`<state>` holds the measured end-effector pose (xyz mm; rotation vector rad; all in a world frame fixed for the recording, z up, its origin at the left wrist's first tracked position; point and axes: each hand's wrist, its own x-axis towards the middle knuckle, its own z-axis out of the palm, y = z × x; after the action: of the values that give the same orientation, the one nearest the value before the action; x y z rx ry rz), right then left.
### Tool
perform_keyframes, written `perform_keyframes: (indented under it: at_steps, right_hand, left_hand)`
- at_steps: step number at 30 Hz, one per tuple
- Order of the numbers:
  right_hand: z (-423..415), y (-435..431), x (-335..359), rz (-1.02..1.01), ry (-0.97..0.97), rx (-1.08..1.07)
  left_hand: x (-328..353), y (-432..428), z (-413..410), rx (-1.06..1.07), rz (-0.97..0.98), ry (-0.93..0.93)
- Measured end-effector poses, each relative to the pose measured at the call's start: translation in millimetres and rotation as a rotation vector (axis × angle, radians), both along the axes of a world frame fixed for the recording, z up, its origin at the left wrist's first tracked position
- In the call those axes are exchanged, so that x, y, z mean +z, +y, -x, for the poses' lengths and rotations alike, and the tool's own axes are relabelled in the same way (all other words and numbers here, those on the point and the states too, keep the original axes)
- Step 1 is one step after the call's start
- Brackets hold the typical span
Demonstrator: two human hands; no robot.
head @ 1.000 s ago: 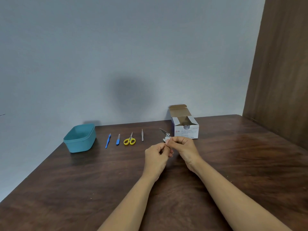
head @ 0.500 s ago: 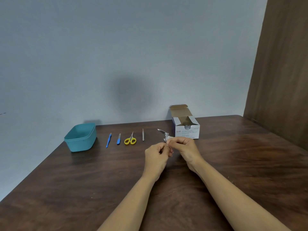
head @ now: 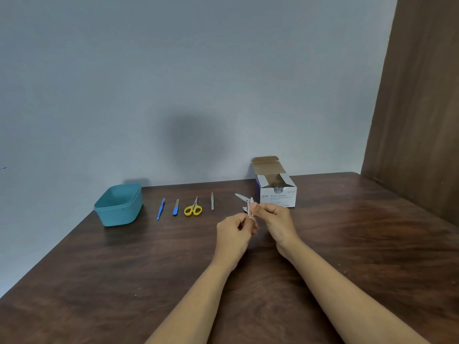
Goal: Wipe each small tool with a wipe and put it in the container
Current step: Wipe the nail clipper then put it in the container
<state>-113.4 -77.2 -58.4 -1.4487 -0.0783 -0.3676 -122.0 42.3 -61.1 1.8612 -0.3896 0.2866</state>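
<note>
The fingers (head: 244, 218) of the left hand (head: 233, 234) are curled and pinch the lower end of a small metal clipper (head: 248, 211), which is held above the table (head: 347, 244) with its lever sticking up and away to the left. The right hand (head: 279, 223) faces it, fingers bent, pressing a white wipe (head: 251, 201) against the clipper's upper part; how much of the wipe wraps the metal I cannot tell.

Left of the fingers four tools lie in a row on the table. Nearest is a thin metal strip (head: 212, 204), then yellow scissors (head: 193, 209), a short blue tool (head: 175, 207) and a long blue tool (head: 161, 209). Farthest left stands the teal container (head: 119, 216). Just behind the right fingers sits an opened swab box (head: 278, 198).
</note>
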Motion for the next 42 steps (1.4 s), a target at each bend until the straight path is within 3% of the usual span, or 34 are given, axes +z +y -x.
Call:
perform_keyframes:
  at_steps: [4, 17, 26, 31, 42]
  right_hand:
    - [2, -3, 4, 0.046, 0.031, 0.063]
    - [3, 5, 6, -0.104, 0.022, -0.038]
    - [6, 6, 7, 0.081, -0.025, -0.012]
    - [8, 12, 5, 0.167, -0.056, -0.127]
    - [8, 18, 12, -0.094, 0.118, -0.112]
  left_hand:
    - [1, 1, 0, 0.008, 0.111, 0.096]
    - [0, -1, -1, 0.044, 0.129, 0.105]
    - [-2, 1, -2, 0.046, 0.006, 0.024]
    - [-4, 1, -5, 0.018, -0.069, -0.046]
    - [0, 1, -1, 0.001, -0.032, -0.016]
